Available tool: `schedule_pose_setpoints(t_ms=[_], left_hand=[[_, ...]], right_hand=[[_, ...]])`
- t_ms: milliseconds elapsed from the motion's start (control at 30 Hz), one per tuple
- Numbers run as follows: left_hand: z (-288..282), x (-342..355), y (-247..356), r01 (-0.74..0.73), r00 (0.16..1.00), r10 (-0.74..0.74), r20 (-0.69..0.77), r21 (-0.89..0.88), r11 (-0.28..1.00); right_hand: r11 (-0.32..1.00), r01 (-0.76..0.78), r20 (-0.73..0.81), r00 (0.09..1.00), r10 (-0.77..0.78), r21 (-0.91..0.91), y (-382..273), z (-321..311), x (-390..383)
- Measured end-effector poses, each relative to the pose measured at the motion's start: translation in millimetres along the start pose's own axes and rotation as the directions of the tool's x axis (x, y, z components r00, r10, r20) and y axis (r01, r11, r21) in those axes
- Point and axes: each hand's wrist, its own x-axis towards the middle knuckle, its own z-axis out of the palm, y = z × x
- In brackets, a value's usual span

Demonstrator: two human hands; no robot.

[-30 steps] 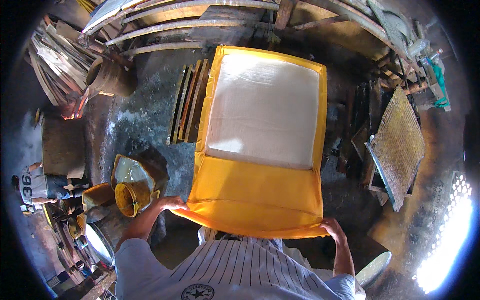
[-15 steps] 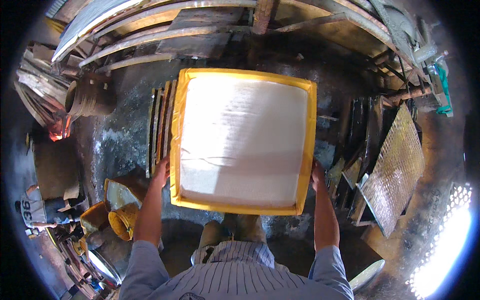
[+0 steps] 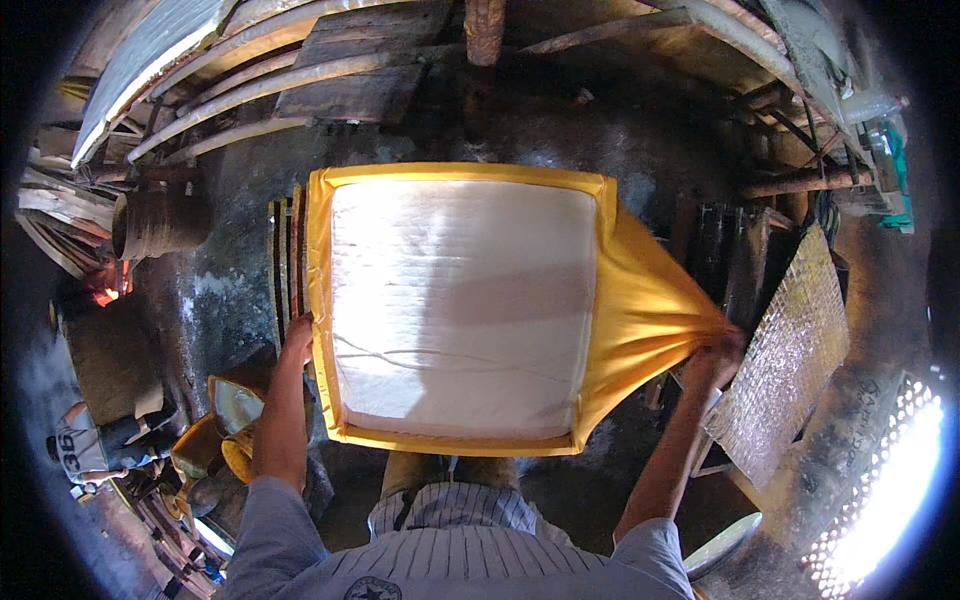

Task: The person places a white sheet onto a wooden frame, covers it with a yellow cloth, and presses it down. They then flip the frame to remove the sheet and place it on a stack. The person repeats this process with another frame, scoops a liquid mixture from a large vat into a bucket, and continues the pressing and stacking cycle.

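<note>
In front of me lies a square frame with a white, smooth slab or sheet inside it. Yellow cloth covers its rim, and a crease runs across the white surface near its lower left. My right hand is closed on the bunched edge of this cloth, pulled out to the right of the frame in tight folds. At the frame's left side, my left hand grips the cloth-covered rim; its fingertips are partly hidden. What supports the frame is out of sight beneath it.
Several thin boards stand beyond the left rim. A woven panel leans at the right. Further left are a rusty drum, a glowing fire and a seated person. Yellow-lined containers stand at the lower left.
My right hand has left the frame's right side and moved outward, drawing the yellow cloth into a stretched fan. The view has shifted slightly; my left hand stays at the left rim.
</note>
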Motion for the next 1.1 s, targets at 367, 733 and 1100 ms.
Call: schedule_pose_setpoints(t_ms=[367,733,1100], left_hand=[[-90,-7,77,-0.442,0.883,0.441,-0.163,-0.605,0.662],[-55,-43,-50,-0.315,0.922,0.265,0.284,0.148,0.937],[-326,-34,-236,0.046,0.999,-0.046,0.010,-0.425,0.904]], right_hand=[[0.566,-0.370,0.184,0.696,0.694,-0.737,176,6,-218],[0.879,-0.373,0.304,0.910,0.284,0.296,-54,155,-204],[0.692,-0.708,0.978,0.013,0.209,-0.139,-321,494,-609]])
